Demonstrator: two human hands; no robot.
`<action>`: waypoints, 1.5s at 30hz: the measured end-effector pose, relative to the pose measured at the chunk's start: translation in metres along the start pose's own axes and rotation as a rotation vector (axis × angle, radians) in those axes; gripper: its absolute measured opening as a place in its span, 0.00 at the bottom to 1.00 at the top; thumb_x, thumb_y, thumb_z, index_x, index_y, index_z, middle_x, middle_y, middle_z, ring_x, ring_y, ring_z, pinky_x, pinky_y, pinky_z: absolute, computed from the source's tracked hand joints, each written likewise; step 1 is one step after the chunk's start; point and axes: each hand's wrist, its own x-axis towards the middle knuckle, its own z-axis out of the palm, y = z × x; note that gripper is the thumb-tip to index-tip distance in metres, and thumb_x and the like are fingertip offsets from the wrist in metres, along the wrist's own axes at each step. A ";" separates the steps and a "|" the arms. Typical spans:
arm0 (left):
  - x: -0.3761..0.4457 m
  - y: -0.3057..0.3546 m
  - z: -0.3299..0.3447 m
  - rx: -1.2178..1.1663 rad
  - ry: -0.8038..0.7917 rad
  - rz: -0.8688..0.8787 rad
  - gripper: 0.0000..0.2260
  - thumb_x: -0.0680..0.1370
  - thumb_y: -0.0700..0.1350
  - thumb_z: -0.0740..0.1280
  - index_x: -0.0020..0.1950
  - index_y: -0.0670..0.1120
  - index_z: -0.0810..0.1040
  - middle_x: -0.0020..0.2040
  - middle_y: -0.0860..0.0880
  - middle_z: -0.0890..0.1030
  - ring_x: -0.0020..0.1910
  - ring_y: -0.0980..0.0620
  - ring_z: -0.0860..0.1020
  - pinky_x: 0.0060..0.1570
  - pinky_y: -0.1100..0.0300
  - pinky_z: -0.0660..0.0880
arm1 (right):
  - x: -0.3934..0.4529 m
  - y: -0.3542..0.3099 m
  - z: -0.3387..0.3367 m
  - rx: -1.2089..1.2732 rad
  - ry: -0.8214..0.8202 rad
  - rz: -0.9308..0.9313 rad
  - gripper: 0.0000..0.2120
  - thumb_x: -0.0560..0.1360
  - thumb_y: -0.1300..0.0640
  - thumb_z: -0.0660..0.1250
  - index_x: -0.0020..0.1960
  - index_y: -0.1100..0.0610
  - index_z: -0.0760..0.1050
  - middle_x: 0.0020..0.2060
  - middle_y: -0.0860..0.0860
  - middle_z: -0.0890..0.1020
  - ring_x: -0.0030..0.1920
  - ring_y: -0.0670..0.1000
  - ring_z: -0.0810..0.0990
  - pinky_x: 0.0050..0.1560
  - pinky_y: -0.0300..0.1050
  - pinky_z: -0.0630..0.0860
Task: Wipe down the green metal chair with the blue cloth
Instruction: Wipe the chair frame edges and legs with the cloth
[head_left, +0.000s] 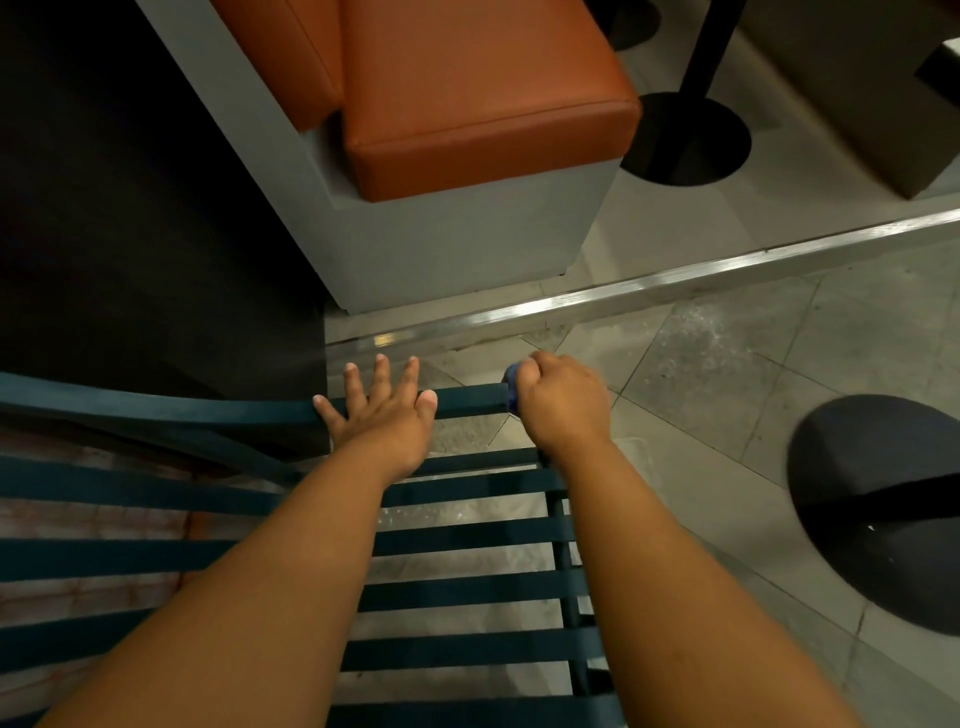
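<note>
The green metal chair (467, 540) fills the lower half of the view, its flat slats running left to right below me. My left hand (382, 415) lies flat on the chair's top rail with fingers spread, holding nothing. My right hand (563, 402) is closed around the bunched blue cloth (511, 384) and presses it against the right end of that same rail. Only a small part of the cloth shows at the left of my fist.
An orange cushioned bench (467, 104) on a grey base stands just beyond the chair. A metal floor strip (675, 280) crosses the tiled floor. Round black table bases sit at the far right (883, 509) and upper right (685, 140). Dark flooring lies at the left.
</note>
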 end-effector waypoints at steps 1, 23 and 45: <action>0.000 0.000 0.000 -0.002 -0.001 0.000 0.23 0.79 0.61 0.38 0.73 0.63 0.35 0.77 0.53 0.34 0.73 0.45 0.30 0.64 0.36 0.29 | 0.005 -0.011 0.000 -0.100 -0.044 0.024 0.18 0.78 0.50 0.49 0.49 0.54 0.75 0.43 0.54 0.79 0.47 0.56 0.76 0.52 0.54 0.75; -0.008 0.010 -0.009 -0.007 -0.031 -0.043 0.23 0.80 0.59 0.40 0.74 0.63 0.36 0.77 0.53 0.35 0.73 0.45 0.31 0.65 0.36 0.31 | -0.027 -0.014 0.034 -0.264 0.171 -0.531 0.17 0.78 0.43 0.54 0.62 0.46 0.73 0.55 0.48 0.80 0.56 0.53 0.75 0.60 0.54 0.66; -0.001 0.084 -0.020 0.098 0.157 0.214 0.25 0.81 0.55 0.45 0.75 0.58 0.35 0.76 0.52 0.33 0.73 0.47 0.30 0.65 0.38 0.29 | -0.023 0.036 0.029 0.278 0.319 -0.297 0.18 0.80 0.48 0.54 0.63 0.51 0.75 0.59 0.49 0.76 0.60 0.48 0.70 0.63 0.48 0.67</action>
